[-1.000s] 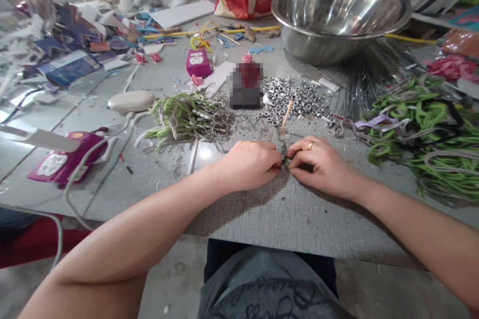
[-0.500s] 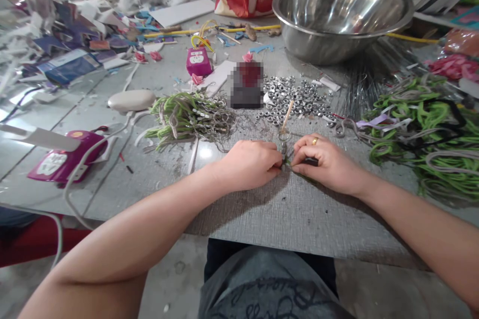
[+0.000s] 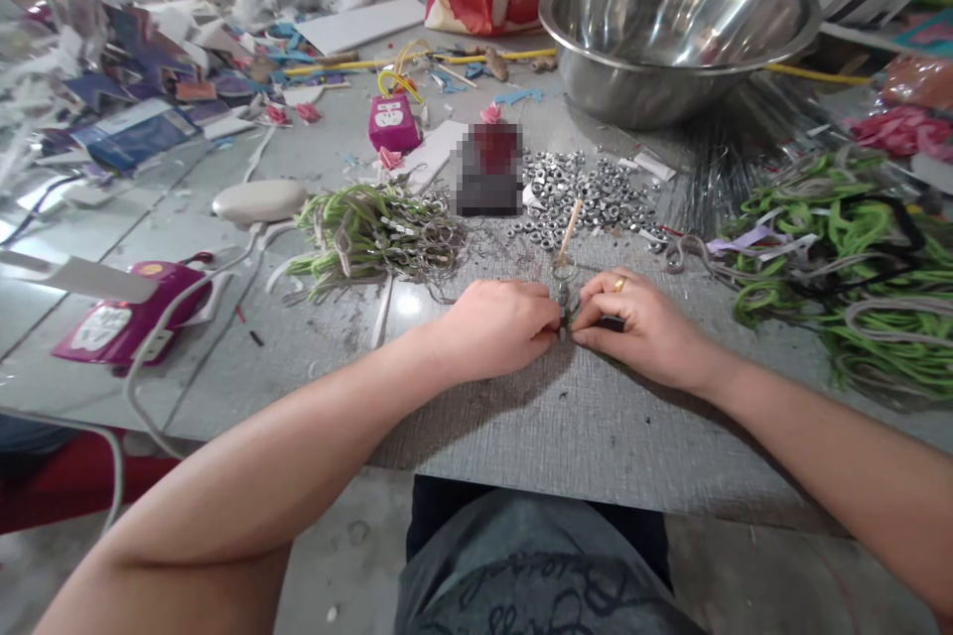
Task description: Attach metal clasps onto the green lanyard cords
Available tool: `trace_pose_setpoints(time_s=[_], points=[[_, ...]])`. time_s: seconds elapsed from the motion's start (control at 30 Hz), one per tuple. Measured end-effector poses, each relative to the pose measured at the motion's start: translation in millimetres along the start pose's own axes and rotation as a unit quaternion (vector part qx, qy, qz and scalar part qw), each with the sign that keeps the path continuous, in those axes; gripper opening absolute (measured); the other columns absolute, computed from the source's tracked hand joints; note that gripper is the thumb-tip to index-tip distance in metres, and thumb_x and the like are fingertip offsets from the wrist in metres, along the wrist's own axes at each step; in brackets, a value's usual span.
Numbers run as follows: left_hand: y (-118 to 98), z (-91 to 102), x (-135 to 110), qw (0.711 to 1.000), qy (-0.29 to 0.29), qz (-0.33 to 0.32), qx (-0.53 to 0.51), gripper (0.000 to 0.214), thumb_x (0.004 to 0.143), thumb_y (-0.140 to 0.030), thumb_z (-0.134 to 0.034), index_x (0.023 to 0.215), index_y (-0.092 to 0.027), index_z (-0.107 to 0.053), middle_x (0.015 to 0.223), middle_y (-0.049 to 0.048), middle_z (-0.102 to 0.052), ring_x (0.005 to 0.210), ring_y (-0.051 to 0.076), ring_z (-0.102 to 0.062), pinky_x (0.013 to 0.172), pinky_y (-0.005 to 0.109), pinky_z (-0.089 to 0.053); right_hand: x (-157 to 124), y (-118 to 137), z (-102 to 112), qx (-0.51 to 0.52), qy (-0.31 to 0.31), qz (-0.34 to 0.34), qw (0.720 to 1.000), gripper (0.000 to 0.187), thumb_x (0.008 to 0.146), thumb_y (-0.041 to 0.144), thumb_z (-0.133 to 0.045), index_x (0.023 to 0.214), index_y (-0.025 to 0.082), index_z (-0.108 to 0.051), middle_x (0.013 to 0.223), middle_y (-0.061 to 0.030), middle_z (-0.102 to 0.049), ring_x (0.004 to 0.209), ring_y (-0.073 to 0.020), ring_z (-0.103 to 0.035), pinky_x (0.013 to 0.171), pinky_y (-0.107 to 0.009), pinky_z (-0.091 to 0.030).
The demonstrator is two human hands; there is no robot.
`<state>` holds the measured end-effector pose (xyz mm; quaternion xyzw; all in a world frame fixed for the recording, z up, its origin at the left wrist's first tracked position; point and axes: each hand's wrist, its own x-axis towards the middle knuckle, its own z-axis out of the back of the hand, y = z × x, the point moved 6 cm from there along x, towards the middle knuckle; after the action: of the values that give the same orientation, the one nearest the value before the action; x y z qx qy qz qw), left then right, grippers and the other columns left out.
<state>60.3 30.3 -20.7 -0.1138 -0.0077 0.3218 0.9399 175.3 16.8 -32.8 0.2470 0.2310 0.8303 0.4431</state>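
Observation:
Between my hands, near the table's front, is a short cord strung with small grey metal pieces (image 3: 564,300). A metal ring (image 3: 564,270) is at its far end, and a thin wooden stick (image 3: 571,230) stands at the ring. My left hand (image 3: 510,325) is closed in a pinch at the strand's left side. From the right, my right hand (image 3: 640,325), with a gold ring on one finger, pinches at its lower end. The fingers hide the exact grip points. Beyond them lies a heap of small metal nuts (image 3: 588,190).
Green and grey cords with metal rings (image 3: 372,238) lie at left; a larger cord pile (image 3: 834,288) lies at right. A steel basin (image 3: 640,99) stands behind the nuts. Purple socket blocks (image 3: 123,317) and a white cable are at left. A dark block (image 3: 487,179) is blurred out.
My right hand has shifted slightly left, closer to the strand. My left hand stays nearly still. The view has moved very slightly.

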Motion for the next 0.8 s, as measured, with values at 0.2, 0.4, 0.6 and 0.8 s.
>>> trace_pose_setpoints(time_s=[0.2, 0.4, 0.6, 0.8], points=[[-2, 0.0, 0, 1.000, -0.016, -0.014, 0.000, 0.015, 0.078, -0.021, -0.049, 0.074, -0.021, -0.063, 0.071, -0.0021, -0.059, 0.066, 0.011, -0.055, 0.054, 0.021, -0.037, 0, 2, 0, -0.020, -0.003, 0.012, 1.000, 0.005, 0.076, 0.021, -0.062, 0.071, 0.020, -0.062, 0.082, -0.0017, -0.059, 0.085, -0.0170, -0.051, 0.078, -0.035, -0.036], [-3, 1.3, 0, 1.000, -0.003, -0.010, 0.005, 0.015, 0.078, -0.021, -0.048, 0.074, -0.020, -0.062, 0.073, -0.0020, -0.059, 0.066, 0.011, -0.055, 0.053, 0.021, -0.035, 1, 3, 1, -0.034, 0.001, 0.020, 0.999, 0.004, 0.076, 0.021, -0.061, 0.072, 0.020, -0.062, 0.083, -0.0023, -0.060, 0.084, -0.0172, -0.052, 0.079, -0.034, -0.036], [-2, 4.0, -2, 1.000, -0.004, -0.011, 0.006, 0.015, 0.078, -0.021, -0.047, 0.075, -0.020, -0.062, 0.073, -0.0015, -0.059, 0.067, 0.011, -0.055, 0.053, 0.021, -0.036, 0, 5, 0, -0.057, -0.001, 0.026, 0.998, 0.009, 0.076, 0.029, -0.061, 0.079, 0.020, -0.062, 0.087, -0.0037, -0.062, 0.088, -0.0195, -0.052, 0.080, -0.036, -0.037], [-2, 3.6, -2, 1.000, 0.007, -0.013, 0.009, 0.016, 0.079, -0.023, -0.047, 0.076, -0.020, -0.062, 0.073, -0.0009, -0.059, 0.067, 0.011, -0.055, 0.054, 0.021, -0.037, -2, 16, -1, -0.142, -0.037, 0.074, 0.986, 0.019, 0.080, 0.037, -0.056, 0.086, 0.020, -0.063, 0.084, -0.0051, -0.063, 0.085, -0.0212, -0.052, 0.077, -0.037, -0.034]])
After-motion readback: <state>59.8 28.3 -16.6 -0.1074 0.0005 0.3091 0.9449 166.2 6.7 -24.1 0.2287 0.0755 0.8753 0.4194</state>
